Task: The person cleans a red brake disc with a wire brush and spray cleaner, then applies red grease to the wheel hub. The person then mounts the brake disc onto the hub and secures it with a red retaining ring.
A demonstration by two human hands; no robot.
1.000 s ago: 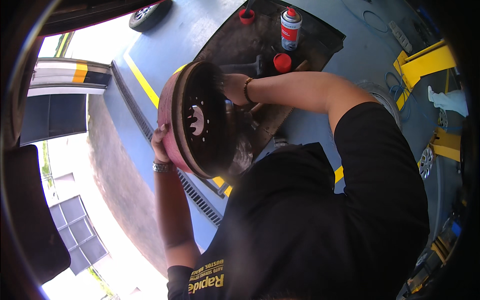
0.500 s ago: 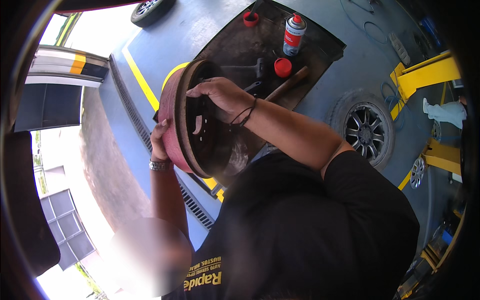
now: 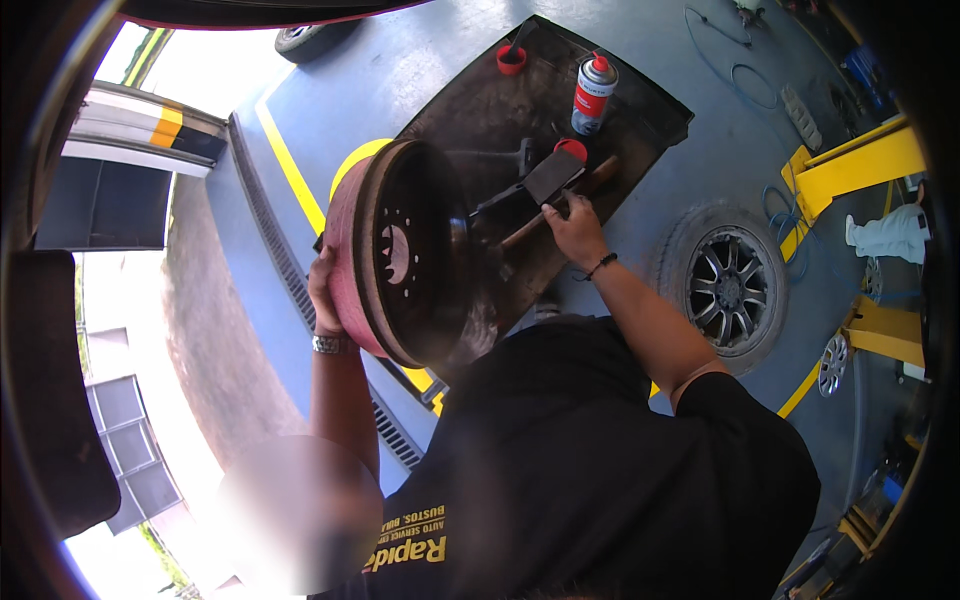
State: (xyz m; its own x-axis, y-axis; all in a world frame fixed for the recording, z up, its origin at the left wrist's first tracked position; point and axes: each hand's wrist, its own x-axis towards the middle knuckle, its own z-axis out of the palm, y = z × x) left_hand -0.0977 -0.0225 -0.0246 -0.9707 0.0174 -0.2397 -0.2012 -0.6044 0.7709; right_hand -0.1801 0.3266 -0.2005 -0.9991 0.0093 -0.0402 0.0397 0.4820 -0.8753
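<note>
A brake drum [image 3: 345, 270], reddish outside with a dark hollow inside, stands on its edge with its open side turned to the right. My left hand [image 3: 325, 290] is closed on its left outer wall and steadies it. Away from the drum, over the tray, my right hand [image 3: 577, 228] pinches the lower edge of a dark, flat rectangular piece of sandpaper [image 3: 552, 177]. Partly behind that piece is a red cap [image 3: 571, 149]. A hammer [image 3: 526, 155] and a wooden handle [image 3: 600, 176] lie close by.
The black tray [image 3: 655, 118] also bears a red-and-white spray can [image 3: 593, 95] and a small red cup [image 3: 511, 62] with a brush in it. To the right a wheel [image 3: 728, 285] lies on the floor, near a yellow lift arm [image 3: 865, 160]. Another person's leg [image 3: 888, 233] shows at far right.
My right hand has left the drum's inside and moved right over the tray, where it now holds the dark sandpaper. My left hand keeps hold of the drum.
</note>
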